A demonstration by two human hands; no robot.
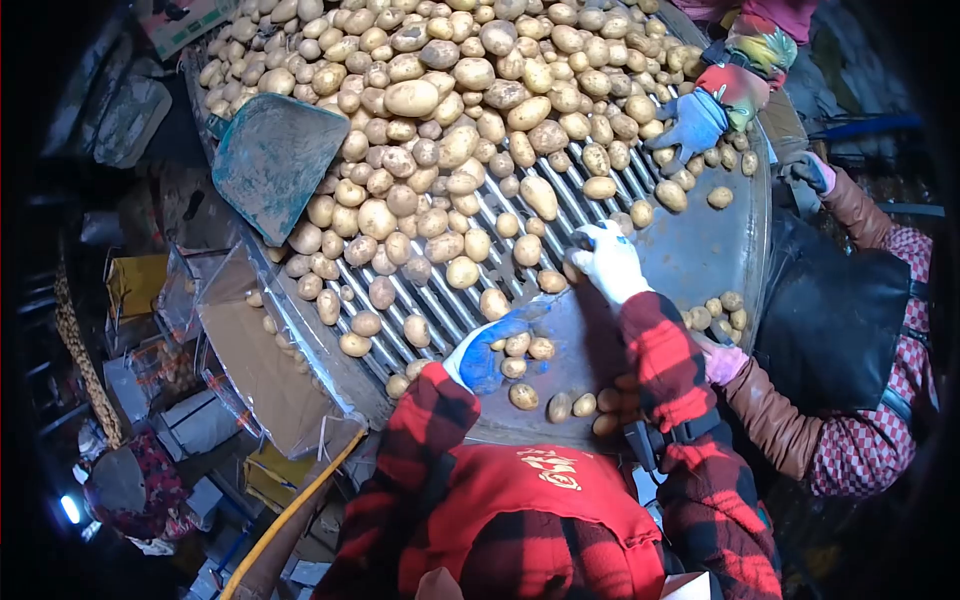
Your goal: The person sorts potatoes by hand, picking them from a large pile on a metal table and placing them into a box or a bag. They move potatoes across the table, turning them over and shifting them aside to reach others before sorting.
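My left hand (484, 362), in a white and blue glove, rests at the lower edge of the metal bars, fingers stretched out beside several small potatoes (516, 345). My right hand (612, 262), in a white glove with blue marks, is bent over at the edge of the bars. Its fingers close round a potato (573, 271), which is partly hidden by the glove. A large heap of potatoes (440, 95) covers the upper part of the slatted grate (405, 315). More small potatoes (560, 406) lie on the metal plate (590, 345) close to my body.
A green scoop (275, 165) lies on the heap's left side. A co-worker's blue-gloved hand (692, 125) reaches in at the upper right. Another person (850, 340) sits at right, near a small potato pile (725, 312). Cardboard boxes (265, 350) stand at left, by a yellow pole (290, 515).
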